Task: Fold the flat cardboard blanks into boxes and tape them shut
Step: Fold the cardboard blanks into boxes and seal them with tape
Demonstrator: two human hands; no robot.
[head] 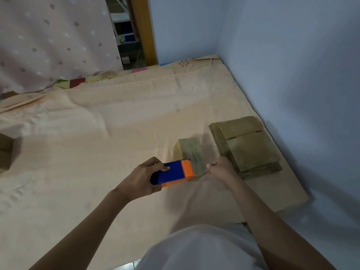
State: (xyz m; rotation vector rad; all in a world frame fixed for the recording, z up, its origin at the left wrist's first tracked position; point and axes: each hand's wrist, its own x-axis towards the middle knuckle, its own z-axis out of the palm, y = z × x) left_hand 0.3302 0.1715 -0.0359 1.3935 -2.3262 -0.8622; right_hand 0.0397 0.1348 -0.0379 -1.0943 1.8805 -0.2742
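A small folded cardboard box (190,151) lies on the peach bedsheet (97,133), with a strip of tape running along its top. My left hand (145,177) grips a blue and orange tape dispenser (173,173), whose orange end rests on the box's near end. My right hand (220,168) presses against the box's near right corner with the fingers curled; what it pinches is hidden. A stack of flat cardboard blanks (247,147) sits just right of the box, next to my right hand.
The blue wall (292,65) runs close along the bed's right side. Another cardboard box (5,151) sits at the far left edge of the view. A dotted pink curtain (54,39) hangs at the back left. The bed's near right corner (300,199) drops off.
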